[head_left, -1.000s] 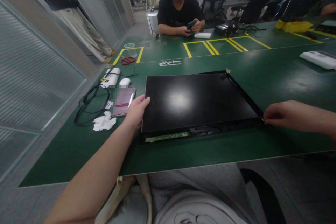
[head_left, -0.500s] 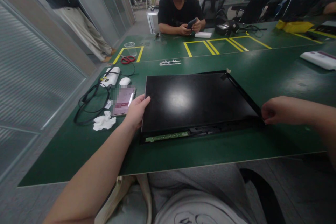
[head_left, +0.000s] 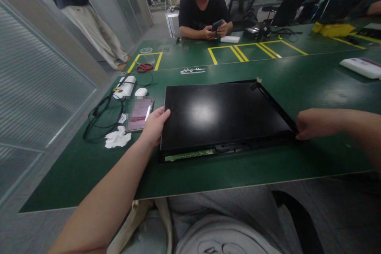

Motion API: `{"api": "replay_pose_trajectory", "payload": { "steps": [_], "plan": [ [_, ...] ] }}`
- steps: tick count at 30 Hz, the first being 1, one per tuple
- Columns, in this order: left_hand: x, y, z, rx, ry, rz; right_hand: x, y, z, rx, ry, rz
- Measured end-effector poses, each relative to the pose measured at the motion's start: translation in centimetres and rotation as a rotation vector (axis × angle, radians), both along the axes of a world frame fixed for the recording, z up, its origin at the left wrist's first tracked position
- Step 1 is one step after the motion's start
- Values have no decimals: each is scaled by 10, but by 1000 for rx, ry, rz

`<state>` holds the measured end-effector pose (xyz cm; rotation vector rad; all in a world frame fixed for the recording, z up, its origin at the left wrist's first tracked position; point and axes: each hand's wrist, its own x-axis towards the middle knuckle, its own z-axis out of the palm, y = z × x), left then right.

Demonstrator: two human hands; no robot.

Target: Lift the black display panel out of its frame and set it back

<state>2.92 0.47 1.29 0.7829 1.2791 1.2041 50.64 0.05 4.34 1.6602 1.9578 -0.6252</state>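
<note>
Now | my left hand [head_left: 153, 127] grips the screen panel's [head_left: 220, 113] left edge | right hand [head_left: 311, 124] pinches its right corner | panel lies long side-to-side between both grips.

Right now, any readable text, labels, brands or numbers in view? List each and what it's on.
None readable.
Phone by the left hand: screen blurred.
Circuit strip on the panel's near edge: markings too small.
White box, far right: print too small.
Black T-shirt of the person opposite: faint print, illegible.
Right hand at the panel's right corner: nothing written there.
</note>
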Motion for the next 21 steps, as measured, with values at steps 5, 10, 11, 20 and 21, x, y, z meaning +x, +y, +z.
{"api": "replay_pose_trajectory", "payload": {
  "steps": [5, 10, 11, 20, 21],
  "plan": [
    [-1, 0, -1, -5, 8, -9, 7, 0, -3, -12, 73, 3],
    [1, 0, 1, -18, 22, 10, 4, -1, 5, -37, 65, -21],
    [1, -1, 1, -17, 23, 12, 5, -2, 7, -42, 66, -30],
    [2, -1, 2, -13, 10, 6, 39, -16, -12, 50, 247, -138],
    [2, -1, 2, -12, 7, 9, 41, -18, -15, 68, 260, -151]
  ]
}}
